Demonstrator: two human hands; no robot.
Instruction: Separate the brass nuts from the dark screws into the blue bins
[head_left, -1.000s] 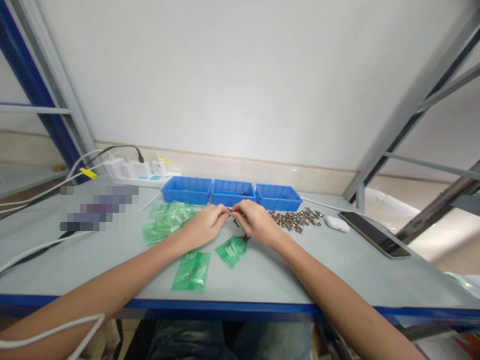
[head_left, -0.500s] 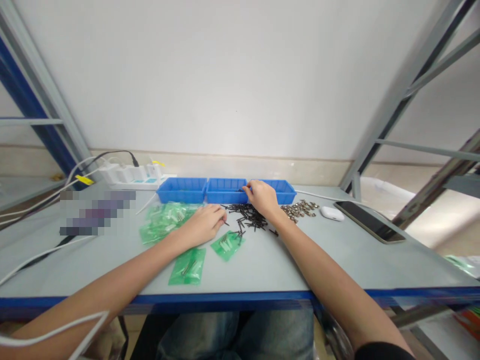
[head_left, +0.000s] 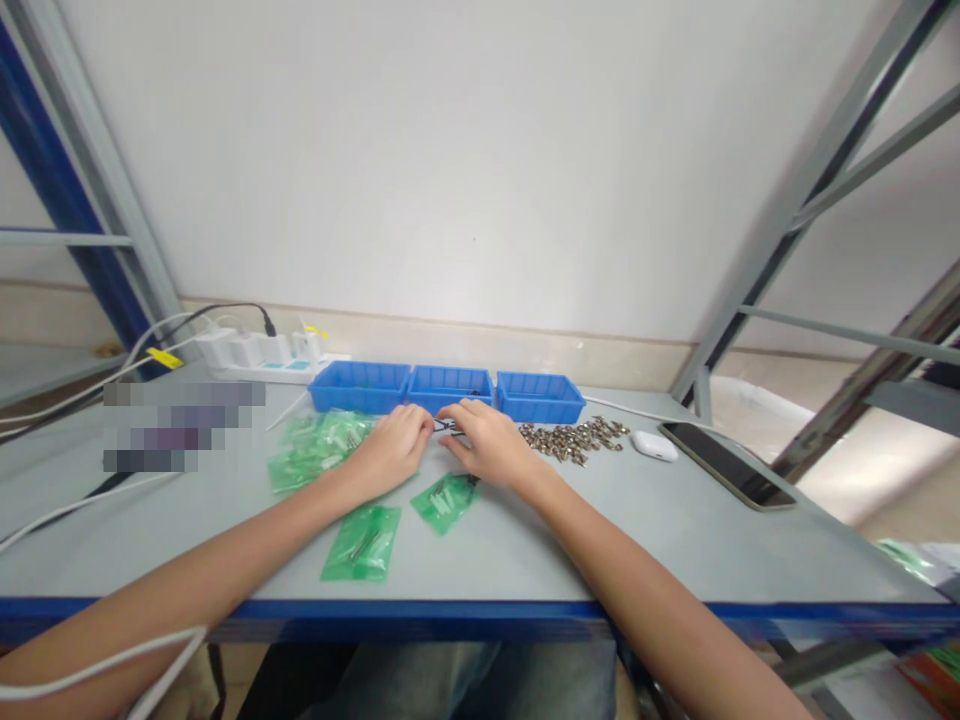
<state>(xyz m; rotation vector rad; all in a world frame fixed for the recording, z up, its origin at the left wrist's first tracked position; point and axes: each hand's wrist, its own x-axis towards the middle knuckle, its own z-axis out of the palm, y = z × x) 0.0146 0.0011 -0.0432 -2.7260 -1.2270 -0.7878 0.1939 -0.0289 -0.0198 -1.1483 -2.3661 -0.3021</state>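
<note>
Grey bench [head_left: 675,560]: green plastic bags [head_left: 324,442] lying filled, black pins [head_left: 443,426] remaining loose; right fingers [head_left: 454,411] parted, left fingers [head_left: 418,420] curling, grip unclear.

no readable text, labels, numbers or signs

A small-parts workstation, most likely in a workshop: a person's left hand [head_left: 396,440] and right hand [head_left: 480,435] sit close together over a gray table [head_left: 525,560] edged in blue. Just beyond the grip, three blue bins [head_left: 540,410] stand in a row; to its right spreads a heap of small metal pieces [head_left: 577,440]. Green plastic bags [head_left: 319,450] lie to its left and nearer the person. Farther left is a power strip [head_left: 262,372] crowded with plugs. Metal uprights [head_left: 748,285] flank the table against a plain white wall [head_left: 480,150].
</note>
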